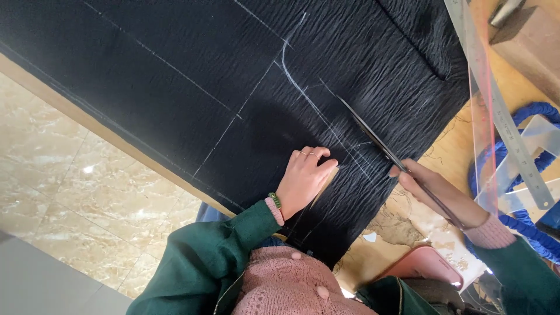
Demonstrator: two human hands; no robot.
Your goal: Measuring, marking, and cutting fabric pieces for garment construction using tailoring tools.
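Scissors (373, 139) are gripped in the right hand (434, 192), whose fingers are closed around the handles, and the long dark blades are laid out ahead of the knuckles onto the black fabric (233, 87). The blade tips are set beside a white chalk line (303, 93) drawn on the cloth. The left hand (304, 178) is pressed flat on the fabric, palm down and fingers curled slightly together, with nothing held; rings are worn on two fingers and a green bead bracelet (275, 200) at the wrist. Between the two hands the cloth is ridged and crossed by further chalk marks. Behind the right hand a clear plastic ruler (484, 116) and a metal ruler (522, 157) are laid on the wooden table (449, 151), with a blue cord (525, 111) coiled beneath them. Beyond the left wrist the table edge is met, and past it polished beige floor tiles (64, 192) are seen.
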